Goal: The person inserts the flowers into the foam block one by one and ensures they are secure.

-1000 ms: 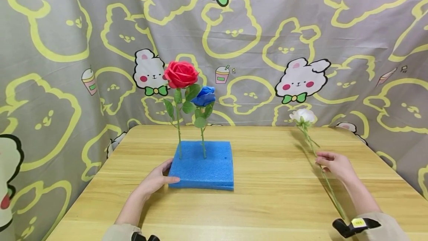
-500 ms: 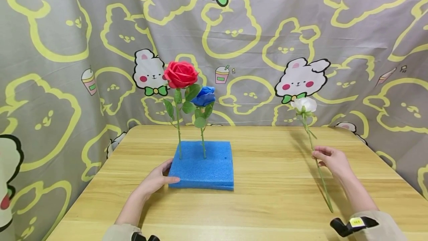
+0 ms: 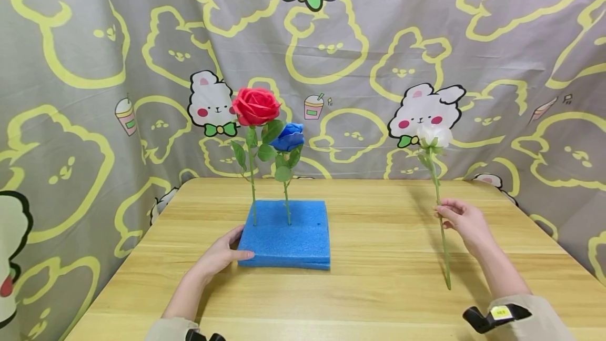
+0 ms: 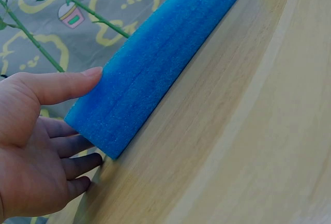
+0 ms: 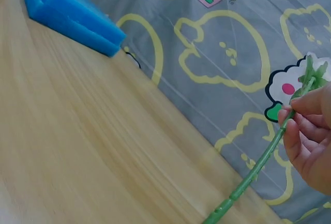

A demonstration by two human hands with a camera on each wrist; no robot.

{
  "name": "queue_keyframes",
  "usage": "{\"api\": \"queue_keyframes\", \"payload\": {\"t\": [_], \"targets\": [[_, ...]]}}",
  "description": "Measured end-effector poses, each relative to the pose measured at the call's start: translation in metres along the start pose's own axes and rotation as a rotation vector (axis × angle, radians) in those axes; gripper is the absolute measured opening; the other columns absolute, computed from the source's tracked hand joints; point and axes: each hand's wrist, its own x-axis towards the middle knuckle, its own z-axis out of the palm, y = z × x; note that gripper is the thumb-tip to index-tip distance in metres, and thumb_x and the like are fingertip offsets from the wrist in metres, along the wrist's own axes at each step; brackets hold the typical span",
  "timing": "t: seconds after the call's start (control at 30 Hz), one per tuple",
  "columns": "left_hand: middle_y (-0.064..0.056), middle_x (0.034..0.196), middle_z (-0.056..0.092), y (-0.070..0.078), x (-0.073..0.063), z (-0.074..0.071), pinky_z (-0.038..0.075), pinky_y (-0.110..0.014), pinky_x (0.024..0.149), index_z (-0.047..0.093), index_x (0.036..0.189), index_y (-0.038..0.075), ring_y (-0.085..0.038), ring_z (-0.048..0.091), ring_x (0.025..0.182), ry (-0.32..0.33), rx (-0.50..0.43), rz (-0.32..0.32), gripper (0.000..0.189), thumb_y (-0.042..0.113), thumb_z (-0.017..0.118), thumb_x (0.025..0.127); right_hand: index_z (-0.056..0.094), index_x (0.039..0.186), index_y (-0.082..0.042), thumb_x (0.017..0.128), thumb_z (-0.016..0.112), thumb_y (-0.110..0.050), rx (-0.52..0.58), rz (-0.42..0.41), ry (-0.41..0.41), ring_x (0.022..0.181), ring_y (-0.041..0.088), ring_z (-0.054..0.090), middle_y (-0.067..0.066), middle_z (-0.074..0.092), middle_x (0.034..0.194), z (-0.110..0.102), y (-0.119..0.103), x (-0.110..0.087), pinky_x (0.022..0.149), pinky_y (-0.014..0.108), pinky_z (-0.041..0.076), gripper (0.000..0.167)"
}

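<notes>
My left hand (image 3: 219,255) grips the left front corner of a blue foam block (image 3: 293,243), thumb over the front edge and the other fingers along its left side. Two artificial flowers stand upright in the foam: a red rose (image 3: 256,106) on the left and a shorter blue rose (image 3: 290,138) beside it. Over the right of the table my right hand (image 3: 466,225) pinches the green stem of a white rose (image 3: 434,136) between thumb and fingertips. Its bloom points up, and the stem's lower end slants down over the table. The right wrist view shows the pinched stem (image 5: 258,164) closely.
A pale wooden table (image 3: 369,288) carries the block, with bare wood between the block and the white rose. Behind it and at both sides hangs a grey curtain (image 3: 350,41) with cartoon prints.
The white rose has risen and turned more upright, its lower end swinging left as my right hand moved up and left. My left hand and the foam block stayed in place.
</notes>
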Motion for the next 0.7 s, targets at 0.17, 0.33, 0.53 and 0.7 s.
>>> {"api": "queue_keyframes", "payload": {"t": [0.17,0.33,0.53,0.7], "targets": [[-0.026,0.145,0.026,0.0,0.0,0.0,0.021,-0.054,0.105,0.024,0.143,-0.005,-0.04,0.025,0.133,-0.001,-0.006,0.005,0.084,0.016,0.073,0.079,0.055,0.1,-0.005,0.093,0.057,-0.012,0.15,-0.059,-0.034,0.078,0.003,0.062,-0.009,0.068,0.086,0.008,-0.005,0.0,0.059,0.02,0.048,0.01],[-0.026,0.145,0.026,-0.001,0.0,0.0,0.021,-0.054,0.105,0.024,0.143,-0.005,-0.04,0.024,0.133,-0.003,-0.003,0.006,0.084,0.017,0.073,0.079,0.057,0.098,-0.013,0.092,0.056,-0.006,0.228,-0.133,-0.071,0.076,0.006,0.065,-0.006,0.068,0.084,0.018,-0.008,0.002,0.057,0.021,0.049,0.009],[-0.026,0.146,0.027,-0.001,0.0,0.0,0.021,-0.054,0.105,0.024,0.144,-0.004,-0.039,0.025,0.133,-0.003,0.007,0.012,0.084,0.018,0.073,0.079,0.057,0.101,-0.017,0.093,0.054,-0.004,0.2,-0.183,-0.116,0.072,0.009,0.066,-0.002,0.067,0.082,0.032,-0.015,0.005,0.055,0.023,0.05,0.016],[-0.025,0.145,0.027,-0.002,0.0,-0.001,0.021,-0.054,0.105,0.024,0.144,-0.004,-0.039,0.025,0.133,-0.003,0.01,0.016,0.084,0.018,0.073,0.079,0.056,0.102,-0.017,0.092,0.054,-0.002,0.197,-0.211,-0.152,0.073,0.009,0.065,-0.002,0.067,0.083,0.045,-0.022,0.007,0.058,0.024,0.051,0.019]]}}
